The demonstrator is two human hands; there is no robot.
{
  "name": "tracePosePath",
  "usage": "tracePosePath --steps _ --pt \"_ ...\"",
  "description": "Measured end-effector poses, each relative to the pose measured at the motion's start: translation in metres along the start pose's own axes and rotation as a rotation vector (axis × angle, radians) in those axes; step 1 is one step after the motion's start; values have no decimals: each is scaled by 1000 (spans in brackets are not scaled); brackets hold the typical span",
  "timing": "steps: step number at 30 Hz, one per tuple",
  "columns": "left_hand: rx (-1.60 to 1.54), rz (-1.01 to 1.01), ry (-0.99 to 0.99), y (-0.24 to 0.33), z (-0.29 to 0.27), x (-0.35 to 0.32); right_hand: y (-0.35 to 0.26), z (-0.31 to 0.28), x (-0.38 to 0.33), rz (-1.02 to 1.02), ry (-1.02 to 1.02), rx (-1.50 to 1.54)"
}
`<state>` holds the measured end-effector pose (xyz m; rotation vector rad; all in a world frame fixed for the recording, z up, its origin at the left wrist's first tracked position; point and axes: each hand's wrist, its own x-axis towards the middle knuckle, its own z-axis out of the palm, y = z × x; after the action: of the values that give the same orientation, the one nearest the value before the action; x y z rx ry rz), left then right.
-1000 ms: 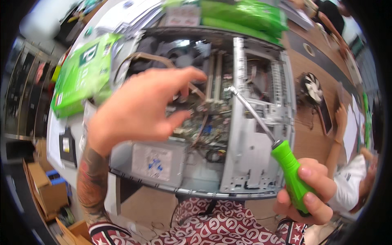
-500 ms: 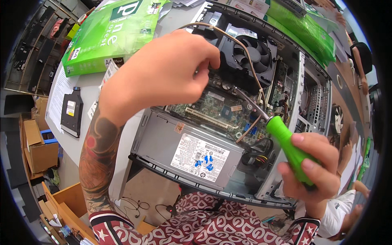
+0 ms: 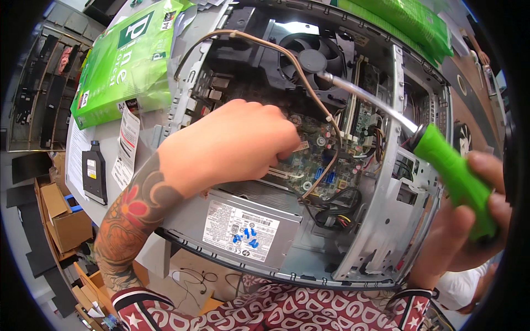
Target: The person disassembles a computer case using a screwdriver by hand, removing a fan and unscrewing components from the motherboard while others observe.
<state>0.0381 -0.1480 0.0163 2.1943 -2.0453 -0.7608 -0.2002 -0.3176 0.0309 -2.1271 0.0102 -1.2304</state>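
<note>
An opened desktop computer case lies in front of me, its motherboard exposed. My left hand is over the board beside the power supply, fingers curled downward; the fingertips and anything in them are hidden. In my right hand, at the right side of the case, is a screwdriver with a green handle. Its metal shaft slants up and left, the tip appearing over the black fan. A brown cable loops across the fan and board.
A green paper pack lies at the far left, with a paper label strip and a black optical drive nearby. Another green pack is behind the case. Cardboard boxes and loose cables lie below table height.
My left hand has dropped from beside the fan to lower over the motherboard. My right hand has drawn the screwdriver up and to the right, off the board. The view has shifted slightly.
</note>
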Motion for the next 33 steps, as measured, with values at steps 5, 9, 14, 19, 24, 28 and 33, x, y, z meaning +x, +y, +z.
tracePosePath --steps 5,9,14,19,24,28,33 --pt "-63 3 32 0 -1 -5 28 29 48 -66 98 45" --pt "-87 34 29 -2 6 -6 31 69 110 -105 127 96" --pt "-268 53 99 -9 -3 -11 45 81 129 -103 143 205" --pt "-484 -51 379 -12 -6 -15 62 88 121 -226 270 103" --pt "-327 -26 395 -18 -2 -12 73 79 121 -231 193 275" --pt "-386 -115 286 -14 -10 -16 79 60 115 -67 98 143" --pt "-364 -167 204 -10 -10 -16 73 67 113 -140 111 198"
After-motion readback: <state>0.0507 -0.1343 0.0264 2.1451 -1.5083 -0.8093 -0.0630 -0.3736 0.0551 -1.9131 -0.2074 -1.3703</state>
